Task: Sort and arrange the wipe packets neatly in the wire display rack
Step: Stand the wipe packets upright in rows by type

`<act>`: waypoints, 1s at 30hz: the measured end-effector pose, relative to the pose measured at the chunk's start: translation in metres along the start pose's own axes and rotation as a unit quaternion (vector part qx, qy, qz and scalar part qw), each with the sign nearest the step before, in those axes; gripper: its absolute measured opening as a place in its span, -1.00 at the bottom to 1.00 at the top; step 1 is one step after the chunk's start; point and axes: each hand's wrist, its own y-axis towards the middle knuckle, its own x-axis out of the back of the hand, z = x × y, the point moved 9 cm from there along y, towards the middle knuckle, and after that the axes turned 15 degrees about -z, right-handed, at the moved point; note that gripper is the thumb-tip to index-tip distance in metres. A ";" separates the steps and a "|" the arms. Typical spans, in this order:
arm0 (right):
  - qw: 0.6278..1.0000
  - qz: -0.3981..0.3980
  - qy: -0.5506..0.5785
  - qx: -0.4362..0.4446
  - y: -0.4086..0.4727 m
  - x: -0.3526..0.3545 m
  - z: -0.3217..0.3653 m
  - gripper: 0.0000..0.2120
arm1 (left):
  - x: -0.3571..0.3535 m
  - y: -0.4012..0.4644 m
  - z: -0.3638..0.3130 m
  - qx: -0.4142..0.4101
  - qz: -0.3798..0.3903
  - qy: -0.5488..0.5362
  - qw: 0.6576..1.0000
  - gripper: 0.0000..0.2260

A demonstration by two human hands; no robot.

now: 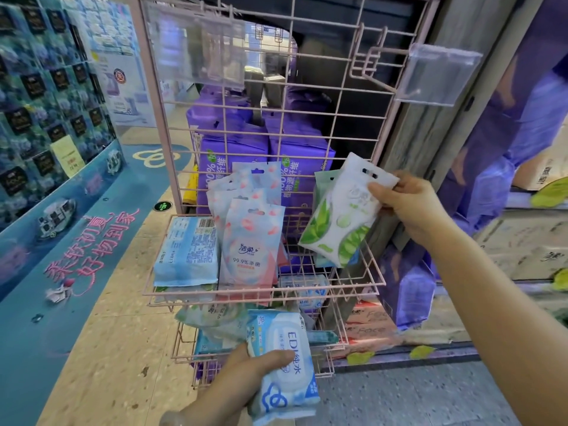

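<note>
Two hands busy: right hand (408, 201) at right of frame pinching the top corner of a white, green-leaf wipe packet (338, 216) over the pink wire display rack (362, 284); left hand (242, 376) at bottom centre gripping a blue-and-white flip-lid wipe pack (282, 370). Partly done, seemingly: pink-petal hanging packets (246, 235) grouped upright mid-shelf, pale blue pack (187, 250) beside them; lower basket's jumbled packets (221, 324) unsorted.

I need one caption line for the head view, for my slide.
Right hand holds green-leaf wipe packet at pink wire rack; left hand grips blue packet.
</note>
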 end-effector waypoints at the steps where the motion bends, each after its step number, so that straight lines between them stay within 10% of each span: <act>1: 0.999 0.000 -0.038 0.003 -0.001 0.002 -0.006 -0.93 | -0.001 0.003 0.002 0.008 -0.010 -0.010 1.000 -0.66; 5: 0.974 0.037 -0.220 0.034 -0.012 -0.007 -0.041 -0.96 | -0.019 0.013 0.009 0.036 -0.015 -0.027 0.999 -0.64; 12: 0.990 0.020 -0.132 -0.036 -0.017 -0.007 -0.061 -0.82 | -0.067 0.034 -0.003 0.048 -0.015 -0.059 0.997 -0.82; 23: 0.994 0.008 -0.100 -0.045 -0.020 -0.001 -0.065 -0.84 | -0.095 0.070 0.013 -0.021 -0.154 -0.152 0.976 -0.42; 30: 0.995 0.028 -0.076 -0.059 -0.024 -0.002 -0.062 -0.89 | -0.107 0.058 -0.026 -0.253 -0.261 0.192 0.912 -0.54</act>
